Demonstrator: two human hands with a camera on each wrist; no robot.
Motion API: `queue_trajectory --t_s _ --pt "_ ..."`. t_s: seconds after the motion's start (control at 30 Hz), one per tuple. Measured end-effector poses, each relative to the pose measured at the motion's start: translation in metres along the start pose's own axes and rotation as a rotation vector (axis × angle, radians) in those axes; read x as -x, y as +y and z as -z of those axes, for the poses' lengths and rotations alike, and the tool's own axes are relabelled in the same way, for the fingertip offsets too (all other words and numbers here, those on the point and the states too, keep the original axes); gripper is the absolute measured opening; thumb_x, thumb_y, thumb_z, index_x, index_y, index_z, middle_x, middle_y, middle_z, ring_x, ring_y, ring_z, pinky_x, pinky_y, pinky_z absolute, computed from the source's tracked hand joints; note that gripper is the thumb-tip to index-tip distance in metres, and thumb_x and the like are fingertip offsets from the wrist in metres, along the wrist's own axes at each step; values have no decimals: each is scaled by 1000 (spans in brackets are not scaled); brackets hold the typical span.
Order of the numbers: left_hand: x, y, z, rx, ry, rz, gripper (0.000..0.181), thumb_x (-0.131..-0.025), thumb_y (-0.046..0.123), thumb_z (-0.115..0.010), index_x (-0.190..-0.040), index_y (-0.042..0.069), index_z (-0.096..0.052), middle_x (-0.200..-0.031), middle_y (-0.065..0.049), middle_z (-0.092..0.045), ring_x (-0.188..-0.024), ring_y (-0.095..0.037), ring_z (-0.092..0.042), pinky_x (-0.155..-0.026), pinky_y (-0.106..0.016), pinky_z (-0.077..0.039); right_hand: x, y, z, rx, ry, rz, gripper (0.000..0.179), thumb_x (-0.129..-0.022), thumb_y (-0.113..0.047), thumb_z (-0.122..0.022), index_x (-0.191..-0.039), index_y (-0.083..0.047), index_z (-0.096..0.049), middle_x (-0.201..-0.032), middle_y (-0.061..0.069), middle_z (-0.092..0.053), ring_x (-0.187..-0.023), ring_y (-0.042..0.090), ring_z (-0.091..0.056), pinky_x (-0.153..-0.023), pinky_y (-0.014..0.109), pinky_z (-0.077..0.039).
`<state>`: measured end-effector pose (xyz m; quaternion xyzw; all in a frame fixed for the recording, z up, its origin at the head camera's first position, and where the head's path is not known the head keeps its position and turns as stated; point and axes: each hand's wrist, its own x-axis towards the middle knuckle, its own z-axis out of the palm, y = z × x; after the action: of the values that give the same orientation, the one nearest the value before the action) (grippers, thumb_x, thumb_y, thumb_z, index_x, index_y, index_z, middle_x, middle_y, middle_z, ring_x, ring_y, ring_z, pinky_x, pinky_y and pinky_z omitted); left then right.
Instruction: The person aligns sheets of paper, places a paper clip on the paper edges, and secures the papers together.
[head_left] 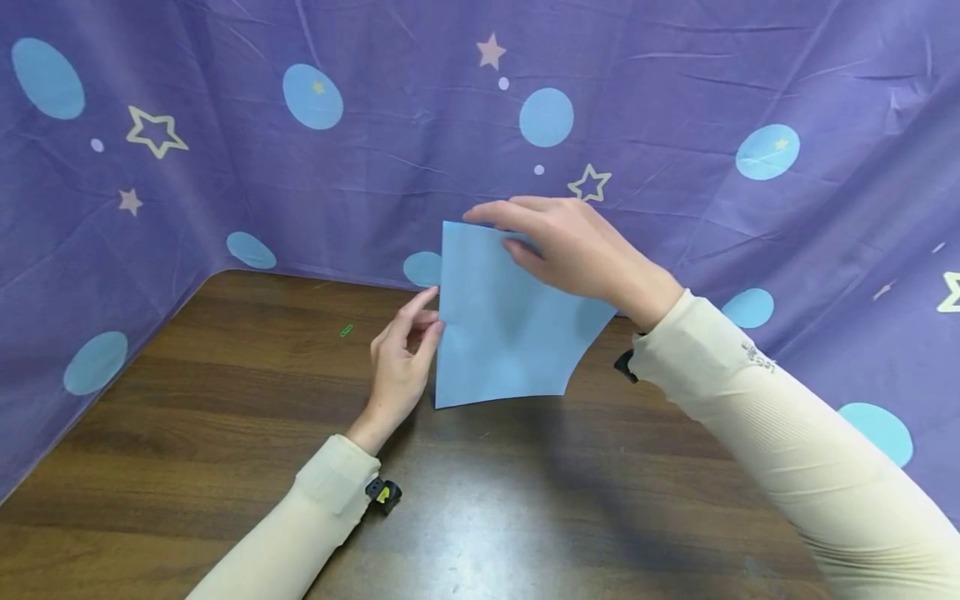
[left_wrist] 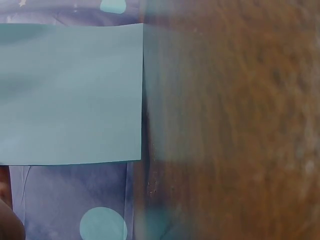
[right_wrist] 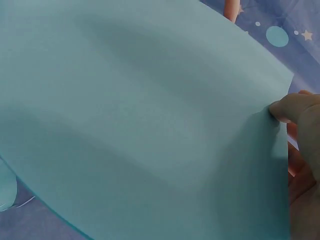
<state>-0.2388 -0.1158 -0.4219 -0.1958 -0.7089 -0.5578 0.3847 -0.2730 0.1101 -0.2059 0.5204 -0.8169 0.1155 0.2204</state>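
Note:
A light-blue sheet of paper stands upright above the wooden table, its lower right side curving away. My right hand grips its top edge, and the thumb presses on the near face in the right wrist view. On the sheet's left edge, my left hand holds on with thumb and fingertips. Only a sliver of that hand shows in the left wrist view, where the paper fills the upper left. Fingertips behind the sheet are hidden.
A small green paper clip lies on the brown wooden table, left of the paper. Behind the table hangs a purple curtain with blue dots and stars.

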Motion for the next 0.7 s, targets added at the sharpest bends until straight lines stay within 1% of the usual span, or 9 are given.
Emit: queue_trajectory --t_s 0.23,0.47,0.57,0.7 --pt "0 0 -1 -20 -4 -15 50 -99 -2 -71 -146 15 -66 -104 -10 -77 -95 -23 -72 -86 -18 -57 -5 -3 -4 3 -13 9 47 -102 2 -59 -143 -19 -66 -128 5 -75 -91 20 -66 -80 36 -53" --pt "0 -2 0 -46 -15 -30 53 -99 -2 -71 -148 16 -64 -105 -10 -77 -96 -22 -72 -88 -17 -56 -7 -5 -5 18 -33 5 49 -102 3 -61 -146 -18 -64 -131 6 -74 -101 21 -71 -87 38 -56" --pt "-1 -1 1 -56 -19 -41 52 -100 -2 -71 -148 15 -64 -105 -10 -77 -96 -22 -72 -87 -17 -56 -9 -7 -4 23 -44 3 49 -102 3 -60 -147 -17 -63 -129 6 -74 -95 21 -69 -86 37 -56" --pt "-2 0 1 -67 -19 -55 51 -100 -1 -71 -148 15 -64 -103 -10 -76 -94 -22 -72 -87 -17 -56 -11 -9 -3 22 -57 -2 49 -102 4 -60 -147 -16 -64 -123 7 -76 -81 19 -61 -79 34 -52"
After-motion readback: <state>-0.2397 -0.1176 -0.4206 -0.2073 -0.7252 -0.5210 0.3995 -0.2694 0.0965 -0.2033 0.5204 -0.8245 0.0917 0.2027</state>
